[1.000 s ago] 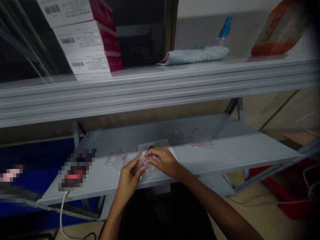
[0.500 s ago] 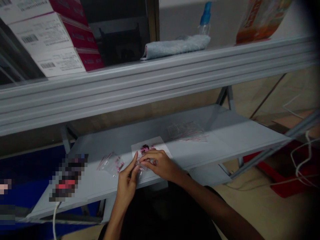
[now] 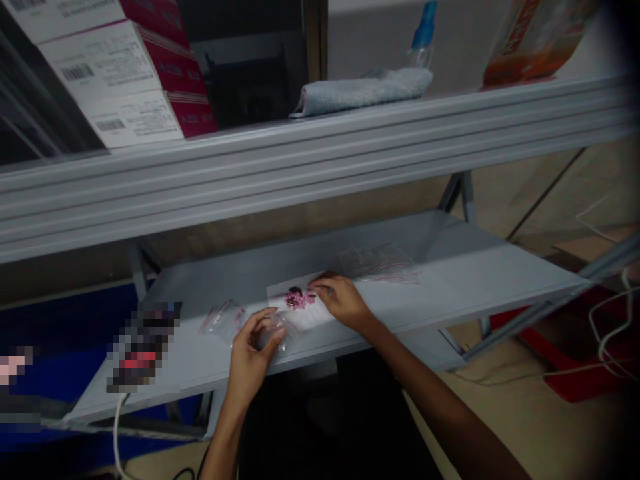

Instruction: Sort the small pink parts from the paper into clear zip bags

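A small clear plastic bag (image 3: 276, 335) is held between the thumb and fingers of my left hand (image 3: 250, 360), low over the front of the lower shelf. My right hand (image 3: 349, 305) is at the right edge of a heap of small pink and dark pieces (image 3: 300, 299), its fingertips drawn together. Whatever they pinch, if anything, is too small to make out. Beneath the heap lies a white sheet of paper (image 3: 317, 319). Left of my left hand rests another clear zip bag (image 3: 223, 319) with some pink in it.
Flat clear zip bags (image 3: 383, 263) lie behind my right hand on the grey shelf (image 3: 465, 267). A blurred-out object (image 3: 145, 347) with a white cable is at the left. Above, a ledge carries boxes (image 3: 133, 120), a folded cloth (image 3: 365, 90) and a blue-topped bottle (image 3: 424, 40).
My right hand has left the bag at my left hand and moved right and back to the heap. My left hand keeps the bag, its fingers now more curved around it.
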